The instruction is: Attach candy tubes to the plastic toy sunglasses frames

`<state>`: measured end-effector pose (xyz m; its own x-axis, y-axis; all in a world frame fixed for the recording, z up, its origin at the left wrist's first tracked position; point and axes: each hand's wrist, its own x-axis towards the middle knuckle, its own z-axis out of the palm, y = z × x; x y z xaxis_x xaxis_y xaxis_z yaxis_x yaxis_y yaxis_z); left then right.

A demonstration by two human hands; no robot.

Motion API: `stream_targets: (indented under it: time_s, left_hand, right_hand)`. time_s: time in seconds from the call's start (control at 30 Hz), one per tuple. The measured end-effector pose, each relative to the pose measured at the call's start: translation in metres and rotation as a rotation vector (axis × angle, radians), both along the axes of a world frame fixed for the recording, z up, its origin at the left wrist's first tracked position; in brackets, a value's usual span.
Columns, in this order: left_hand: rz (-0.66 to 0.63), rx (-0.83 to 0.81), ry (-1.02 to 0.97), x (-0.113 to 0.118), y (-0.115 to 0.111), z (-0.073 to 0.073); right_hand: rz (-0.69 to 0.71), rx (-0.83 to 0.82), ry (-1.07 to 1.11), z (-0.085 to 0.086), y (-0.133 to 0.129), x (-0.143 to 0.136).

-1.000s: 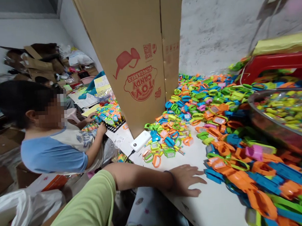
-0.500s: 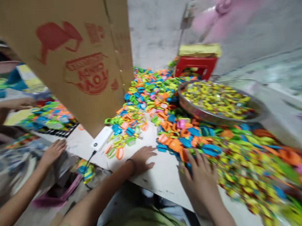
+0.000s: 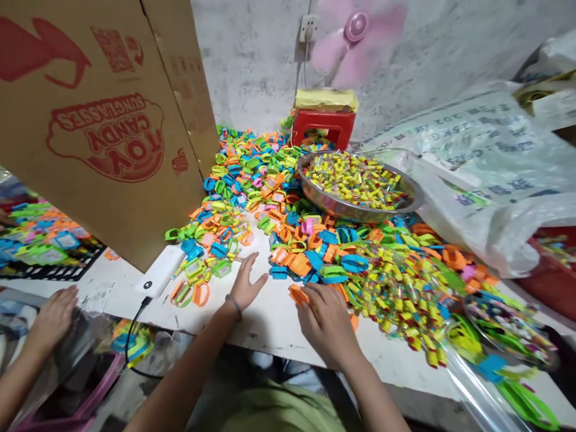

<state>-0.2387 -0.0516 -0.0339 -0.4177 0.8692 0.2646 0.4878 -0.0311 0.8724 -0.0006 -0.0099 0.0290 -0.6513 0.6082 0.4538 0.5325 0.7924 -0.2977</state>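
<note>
My left hand (image 3: 246, 289) is over the white tabletop (image 3: 268, 312), its fingers stretched and holding nothing. It lies between two groups of bright plastic toy watches. My right hand (image 3: 325, 319) is closed, thumb and fingers around an orange toy watch (image 3: 298, 295) at the near edge of the larger pile. Blue, orange and green toy watches (image 3: 354, 263) lie just beyond its knuckles. To its right spreads a heap of small yellow-and-red candy tubes (image 3: 406, 300) in clear wrap.
A metal bowl (image 3: 326, 207) of candy tubes rests on the pile. At left stand a large cardboard box (image 3: 169, 119) and a white power bank (image 3: 160, 272) with a black cable. A co-worker's hand (image 3: 54, 315) is at far left. Behind are a red stool (image 3: 319, 122) and pink fan (image 3: 357, 27).
The view has swung right, showing more of the plastic bag and candy heap. My right hand, earlier spread over the toy watches, has drawn in and closed on an orange one.
</note>
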Motion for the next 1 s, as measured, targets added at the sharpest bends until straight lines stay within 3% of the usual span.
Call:
stream_targets:
  time_s: [0.23, 0.37, 0.6, 0.77, 0.9, 1.0]
  left_hand:
    - [0.030, 0.035, -0.060, 0.030, 0.062, 0.008]
    - [0.003, 0.068, -0.078, 0.033, 0.072, 0.008]
    - [-0.048, 0.029, -0.129, 0.032, 0.029, 0.006]
    - [-0.033, 0.006, -0.172, 0.042, -0.010, 0.003]
    - [0.041, 0.044, -0.261, 0.051, -0.024, 0.002]
    - [0.056, 0.071, -0.316, 0.053, -0.027, 0.006]
  right_hand:
    - [-0.254, 0.230, -0.004, -0.007, 0.001, 0.065]
    - [-0.409, 0.217, -0.007, -0.006, 0.010, 0.086]
    - [-0.395, 0.053, -0.208, 0.000, 0.019, 0.061]
    - [-0.414, 0.022, -0.085, -0.006, 0.028, 0.064]
    - [-0.456, -0.160, -0.109, 0.001, 0.036, 0.063]
    - [-0.482, -0.198, -0.101, 0.007, 0.039, 0.060]
